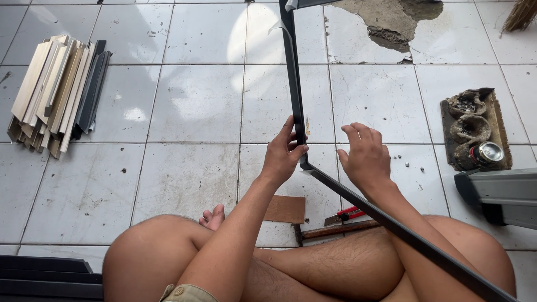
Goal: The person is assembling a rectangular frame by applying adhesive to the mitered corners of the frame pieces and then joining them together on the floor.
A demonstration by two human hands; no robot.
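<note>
Gripping upright frame corner [305, 165], left hand [282, 154]

Floor workshop (stacked frame mouldings [56, 92])

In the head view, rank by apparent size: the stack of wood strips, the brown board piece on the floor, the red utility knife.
Largest to smallest as they look:
1. stack of wood strips
2. brown board piece
3. red utility knife, partly hidden by the black frame the left hand grips, so its rank is unsure.
</note>
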